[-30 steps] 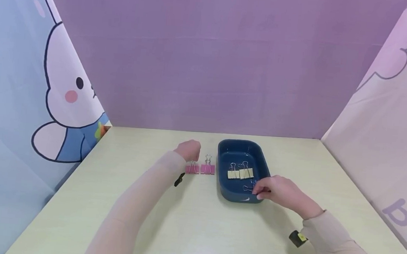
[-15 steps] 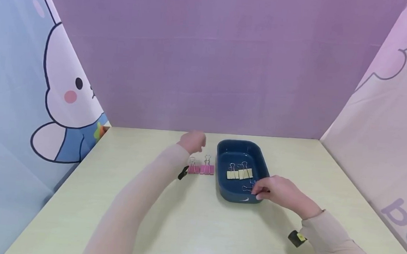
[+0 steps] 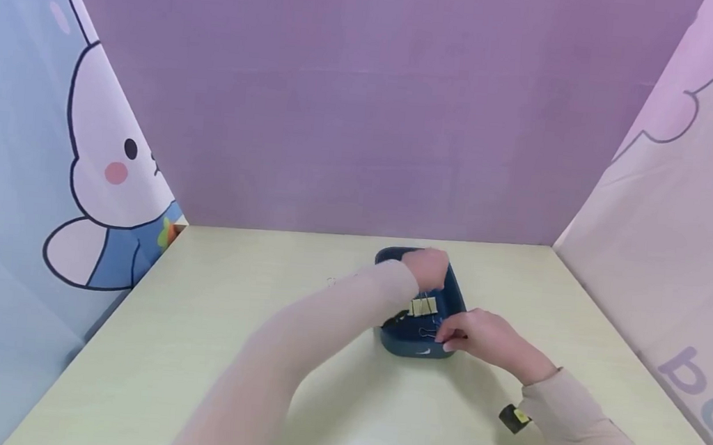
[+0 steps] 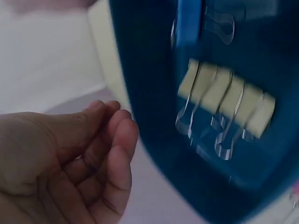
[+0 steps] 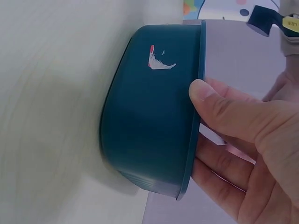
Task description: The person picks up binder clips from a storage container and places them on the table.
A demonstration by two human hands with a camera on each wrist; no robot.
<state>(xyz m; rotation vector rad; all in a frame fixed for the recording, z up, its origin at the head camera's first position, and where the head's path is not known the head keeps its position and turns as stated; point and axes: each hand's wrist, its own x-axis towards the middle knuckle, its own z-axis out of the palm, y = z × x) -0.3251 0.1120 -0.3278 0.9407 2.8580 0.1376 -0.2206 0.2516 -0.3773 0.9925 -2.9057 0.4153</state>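
The left sleeve [image 3: 323, 325] partly hides the tray [image 5: 149, 112], whose rim [image 5: 202, 51] the right grip [image 3: 482, 336] pinches, while the left grip [image 4: 79, 161], loosely curled, holds nothing visible.

Left grip [image 3: 427, 266] shifted rightward, from beside the pink binder clips [image 4: 296, 189] to above the blue tray [image 3: 394, 344]; left sleeve [image 3: 303, 340] now across the clips, only wire handle tips showing in head view
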